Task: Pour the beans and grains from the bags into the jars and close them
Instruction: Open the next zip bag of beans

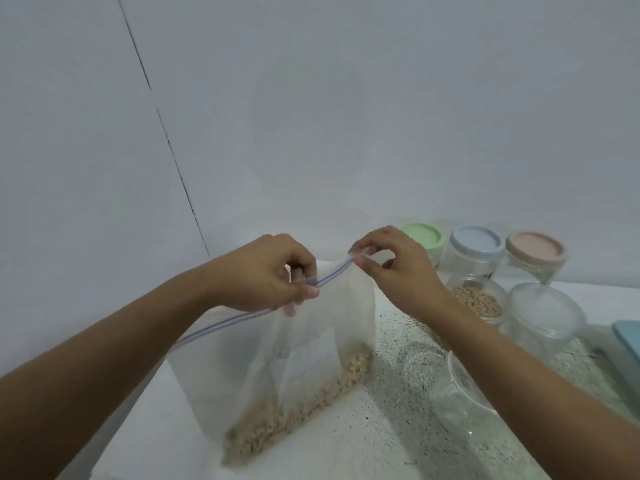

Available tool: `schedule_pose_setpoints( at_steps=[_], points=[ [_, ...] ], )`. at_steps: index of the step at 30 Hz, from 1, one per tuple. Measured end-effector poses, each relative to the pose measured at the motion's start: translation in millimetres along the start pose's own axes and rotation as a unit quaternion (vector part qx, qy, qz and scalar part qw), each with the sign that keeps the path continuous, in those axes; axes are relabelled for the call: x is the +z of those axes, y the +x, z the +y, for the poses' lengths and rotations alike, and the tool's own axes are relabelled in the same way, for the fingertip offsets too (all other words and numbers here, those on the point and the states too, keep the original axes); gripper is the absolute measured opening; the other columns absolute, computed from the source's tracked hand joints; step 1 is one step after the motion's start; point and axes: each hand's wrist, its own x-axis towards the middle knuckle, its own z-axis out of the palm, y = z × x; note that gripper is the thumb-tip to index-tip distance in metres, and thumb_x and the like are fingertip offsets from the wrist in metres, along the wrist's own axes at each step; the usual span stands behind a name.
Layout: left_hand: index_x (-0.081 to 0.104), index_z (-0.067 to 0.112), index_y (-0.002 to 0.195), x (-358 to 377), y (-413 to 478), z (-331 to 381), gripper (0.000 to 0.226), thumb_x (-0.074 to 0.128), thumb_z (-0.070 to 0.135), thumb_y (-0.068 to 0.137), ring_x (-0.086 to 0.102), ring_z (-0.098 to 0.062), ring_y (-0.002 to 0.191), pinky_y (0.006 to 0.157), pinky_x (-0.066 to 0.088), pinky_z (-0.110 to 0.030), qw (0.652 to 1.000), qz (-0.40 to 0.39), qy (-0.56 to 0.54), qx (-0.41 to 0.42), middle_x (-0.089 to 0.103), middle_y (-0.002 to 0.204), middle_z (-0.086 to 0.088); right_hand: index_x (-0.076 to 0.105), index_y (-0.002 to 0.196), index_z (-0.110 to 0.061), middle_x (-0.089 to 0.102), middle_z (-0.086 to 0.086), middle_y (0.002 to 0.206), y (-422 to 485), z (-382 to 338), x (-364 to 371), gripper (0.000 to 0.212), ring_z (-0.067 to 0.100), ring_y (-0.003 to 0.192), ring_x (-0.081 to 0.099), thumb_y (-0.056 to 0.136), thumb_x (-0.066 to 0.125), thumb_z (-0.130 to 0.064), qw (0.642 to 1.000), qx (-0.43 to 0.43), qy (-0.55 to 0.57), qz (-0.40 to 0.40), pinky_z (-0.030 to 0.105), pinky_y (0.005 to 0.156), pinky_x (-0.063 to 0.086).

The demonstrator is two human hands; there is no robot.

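The speckled counter (391,427) filled the lower frame under a blank wall, and I had stood the zip bag (277,358) upright at lower centre so its pale grains (294,420) settled at the bottom and could not spill while I worked the seal. To the right I kept the jars close for pouring: an empty open jar (460,386) nearest, one holding beans (479,299), and three lidded ones behind. My left hand (266,271) came in from lower left, wrist bent, fingers pinched shut on the zip strip (221,322). My right hand (394,268) reached from lower right, thumb and forefinger clamped on the strip's far corner.
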Motion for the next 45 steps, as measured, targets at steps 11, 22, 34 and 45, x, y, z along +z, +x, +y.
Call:
schedule_pose_setpoints(
  at_steps=[11, 22, 34, 45],
  points=[
    [0.074, 0.000, 0.083, 54.9, 48.0, 57.5, 0.021, 0.068, 0.014, 0.098, 0.070, -0.024, 0.068, 0.060, 0.051, -0.027, 0.966, 0.088, -0.242, -0.018, 0.075, 0.075, -0.015, 0.069, 0.112, -0.007, 0.071, 0.019, 0.095, -49.6, -2.9, -51.6, 0.015, 0.033, 0.077, 0.075, 0.102, 0.061, -0.015, 0.958, 0.153, 0.230, -0.076, 0.041, 0.069, 0.062],
    [0.074, -0.004, 0.104, 113.9, 66.1, 77.0, 0.019, 0.060, 0.007, 0.098, 0.076, -0.014, 0.087, 0.074, 0.058, -0.019, 0.871, 0.005, -0.484, -0.085, 0.078, 0.100, -0.014, 0.080, 0.107, -0.013, 0.078, 0.008, 0.095, -78.8, 31.6, -87.5, 0.018, 0.025, 0.085, 0.076, 0.095, 0.072, -0.024, 0.971, 0.142, 0.181, -0.065, 0.036, 0.079, 0.063],
    [0.066, 0.002, 0.089, 130.8, 59.7, 76.4, 0.026, 0.061, 0.024, 0.100, 0.060, -0.015, 0.061, 0.054, 0.049, -0.020, 0.928, 0.088, -0.358, -0.050, 0.069, 0.073, -0.011, 0.081, 0.096, -0.005, 0.078, 0.015, 0.087, -69.6, 37.7, -85.0, 0.010, 0.035, 0.081, 0.076, 0.092, 0.076, -0.012, 0.971, 0.136, 0.163, -0.112, 0.049, 0.087, 0.060],
    [0.059, 0.002, 0.066, 101.5, 28.3, 30.3, 0.035, 0.056, 0.001, 0.101, 0.052, -0.015, 0.049, 0.052, 0.042, -0.022, 0.925, 0.306, -0.226, 0.010, 0.057, 0.055, -0.009, 0.052, 0.103, -0.027, 0.053, -0.002, 0.093, -63.3, 40.3, -115.1, 0.039, 0.021, 0.081, 0.055, 0.074, 0.067, -0.005, 0.990, 0.125, -0.069, -0.016, 0.042, 0.074, 0.051]
  ],
)
